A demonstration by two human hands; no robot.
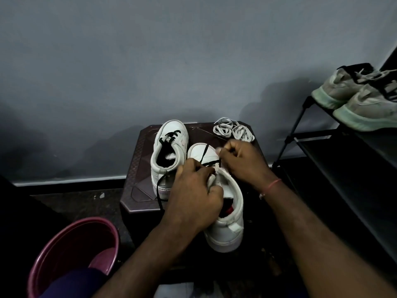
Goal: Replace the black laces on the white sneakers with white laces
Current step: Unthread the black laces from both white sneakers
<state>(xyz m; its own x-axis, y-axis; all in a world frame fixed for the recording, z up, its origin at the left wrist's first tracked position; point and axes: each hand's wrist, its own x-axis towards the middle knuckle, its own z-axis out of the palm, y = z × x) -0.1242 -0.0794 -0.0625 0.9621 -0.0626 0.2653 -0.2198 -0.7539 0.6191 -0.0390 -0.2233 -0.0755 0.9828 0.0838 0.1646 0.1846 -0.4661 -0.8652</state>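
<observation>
Nearest us, our left hand grips the near sneaker while our right hand pinches its half-drawn black lace; white laces lie unused at one o'clock.

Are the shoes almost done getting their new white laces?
Not yet, it's only starting. Neither shoe has white lacing so far. Right now the left hand grips the near sneaker while the right hand pinches its black lace, which is already loose and trailing. Left to do: the far sneaker has black lacing, and the white laces lie coiled on the table.
</observation>
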